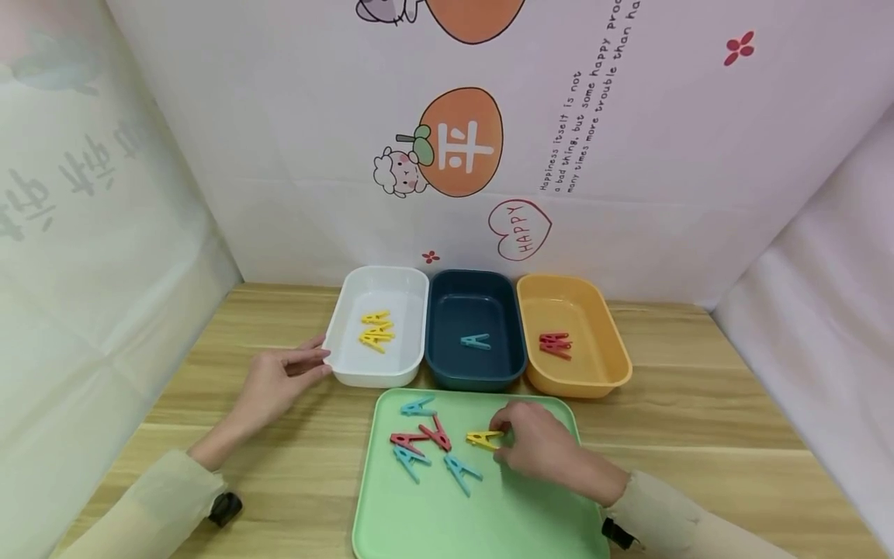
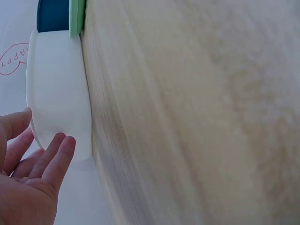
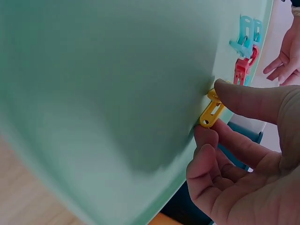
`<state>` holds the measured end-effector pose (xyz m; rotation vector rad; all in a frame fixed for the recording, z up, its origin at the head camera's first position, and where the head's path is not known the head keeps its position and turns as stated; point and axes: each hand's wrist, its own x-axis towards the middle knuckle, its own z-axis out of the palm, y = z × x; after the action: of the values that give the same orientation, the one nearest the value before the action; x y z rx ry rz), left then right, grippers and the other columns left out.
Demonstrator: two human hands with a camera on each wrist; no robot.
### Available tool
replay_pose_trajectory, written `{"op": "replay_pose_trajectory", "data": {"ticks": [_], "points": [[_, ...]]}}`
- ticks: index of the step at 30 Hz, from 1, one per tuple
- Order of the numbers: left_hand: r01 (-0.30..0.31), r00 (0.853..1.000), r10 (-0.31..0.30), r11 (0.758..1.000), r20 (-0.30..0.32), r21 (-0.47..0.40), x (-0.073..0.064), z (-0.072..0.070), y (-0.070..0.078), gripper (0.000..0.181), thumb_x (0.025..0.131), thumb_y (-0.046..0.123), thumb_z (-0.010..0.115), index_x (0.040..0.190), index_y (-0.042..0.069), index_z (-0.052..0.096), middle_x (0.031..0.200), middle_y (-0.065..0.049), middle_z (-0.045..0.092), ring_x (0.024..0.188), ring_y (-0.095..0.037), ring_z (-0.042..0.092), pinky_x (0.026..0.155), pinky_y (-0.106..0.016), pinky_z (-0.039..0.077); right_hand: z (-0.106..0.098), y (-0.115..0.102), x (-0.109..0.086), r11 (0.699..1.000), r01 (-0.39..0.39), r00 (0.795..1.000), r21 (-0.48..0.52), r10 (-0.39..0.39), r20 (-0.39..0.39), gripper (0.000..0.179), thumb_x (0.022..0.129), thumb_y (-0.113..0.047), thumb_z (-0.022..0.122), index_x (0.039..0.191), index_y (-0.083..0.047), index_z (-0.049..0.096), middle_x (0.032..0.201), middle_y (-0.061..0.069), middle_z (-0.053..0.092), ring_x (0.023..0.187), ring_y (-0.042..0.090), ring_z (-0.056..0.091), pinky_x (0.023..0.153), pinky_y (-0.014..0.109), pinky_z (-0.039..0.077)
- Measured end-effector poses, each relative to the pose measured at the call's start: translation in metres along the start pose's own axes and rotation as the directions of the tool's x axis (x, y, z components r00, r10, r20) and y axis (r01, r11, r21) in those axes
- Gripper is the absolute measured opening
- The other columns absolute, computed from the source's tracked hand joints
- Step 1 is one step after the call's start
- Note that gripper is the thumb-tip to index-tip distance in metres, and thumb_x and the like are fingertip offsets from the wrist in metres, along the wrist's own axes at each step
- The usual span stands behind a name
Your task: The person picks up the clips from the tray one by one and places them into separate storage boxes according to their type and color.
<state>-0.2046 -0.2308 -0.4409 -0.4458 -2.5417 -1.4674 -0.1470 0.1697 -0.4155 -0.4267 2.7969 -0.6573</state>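
Observation:
My right hand (image 1: 539, 444) is over the green tray (image 1: 482, 528), pinching a yellow clothespin (image 3: 211, 112) between thumb and fingers. To its left on the tray lie several blue clothespins (image 1: 462, 472) and red clothespins (image 1: 438, 433). With its fingertips, my left hand (image 1: 275, 380) touches the left side of the white bin (image 2: 58, 84); its fingers are loosely extended. Inside that bin are yellow clothespins (image 1: 377, 335).
Beside the white bin stand a dark blue bin (image 1: 475, 307) with one blue clothespin (image 1: 476, 341) and an orange bin (image 1: 590, 334) with red clothespins (image 1: 555, 345). Behind them hangs a printed cloth (image 1: 314, 171). The wooden table (image 1: 698, 419) extends on both sides.

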Motion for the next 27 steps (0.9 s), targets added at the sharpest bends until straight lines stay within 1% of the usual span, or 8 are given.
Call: {"op": "replay_pose_trajectory", "data": {"ticks": [4,8,15,20,23,27], "points": [[0.007,1.000,-0.007,1.000,0.001,-0.012,-0.004,0.001,0.000,0.029,0.095,0.011,0.082,0.119,-0.004,0.077,0.142,-0.016,0.063,0.113,-0.033,0.072,0.082,-0.017,0.058,-0.001,0.004,-0.001,1.000,0.005,1.000,0.001,-0.005,-0.017,0.027,0.072,-0.007,0.096,0.094,-0.012,0.081,0.086,-0.005,0.064,0.080,0.014,0.056,0.077,0.039,0.055],[0.011,1.000,-0.011,1.000,0.000,-0.015,-0.004,0.001,0.000,0.030,0.095,0.012,0.082,0.119,-0.004,0.077,0.143,-0.016,0.063,0.114,-0.033,0.071,0.082,-0.016,0.058,0.000,0.008,-0.003,1.000,0.012,1.000,0.004,-0.012,-0.022,0.027,0.072,-0.005,0.096,0.094,-0.011,0.082,0.086,-0.005,0.064,0.080,0.015,0.056,0.075,0.038,0.055],[0.009,1.000,-0.009,1.000,0.002,-0.015,0.000,0.000,0.001,0.029,0.094,0.011,0.083,0.119,-0.004,0.078,0.141,-0.015,0.063,0.113,-0.032,0.072,0.081,-0.016,0.058,-0.001,0.013,-0.007,1.000,-0.017,0.999,-0.020,0.016,-0.049,0.030,0.070,-0.006,0.097,0.096,-0.012,0.082,0.087,-0.006,0.065,0.081,0.014,0.057,0.076,0.037,0.055],[0.004,1.000,-0.004,1.000,0.002,-0.008,0.002,0.000,0.001,0.029,0.095,0.011,0.082,0.119,-0.004,0.077,0.141,-0.015,0.064,0.111,-0.030,0.072,0.081,-0.016,0.058,-0.005,0.015,-0.007,0.999,-0.030,0.999,-0.017,0.029,-0.042,0.030,0.071,-0.007,0.098,0.096,-0.011,0.082,0.087,-0.005,0.065,0.081,0.014,0.057,0.077,0.037,0.055],[0.006,1.000,-0.006,1.000,0.004,-0.001,0.002,-0.001,0.002,0.029,0.095,0.011,0.082,0.119,-0.004,0.077,0.141,-0.016,0.064,0.111,-0.031,0.073,0.081,-0.016,0.058,-0.007,0.016,-0.009,0.999,-0.050,0.998,-0.015,0.049,-0.036,0.031,0.070,-0.007,0.098,0.096,-0.012,0.082,0.086,-0.005,0.065,0.081,0.015,0.056,0.077,0.037,0.054],[0.004,1.000,-0.004,1.000,0.005,0.007,0.001,-0.001,0.003,0.029,0.095,0.011,0.082,0.119,-0.005,0.077,0.141,-0.016,0.064,0.111,-0.032,0.072,0.081,-0.016,0.058,-0.007,0.017,-0.010,0.998,-0.055,0.998,-0.016,0.054,-0.039,0.032,0.070,-0.007,0.098,0.097,-0.013,0.083,0.086,-0.005,0.064,0.081,0.015,0.055,0.078,0.037,0.053]]}}
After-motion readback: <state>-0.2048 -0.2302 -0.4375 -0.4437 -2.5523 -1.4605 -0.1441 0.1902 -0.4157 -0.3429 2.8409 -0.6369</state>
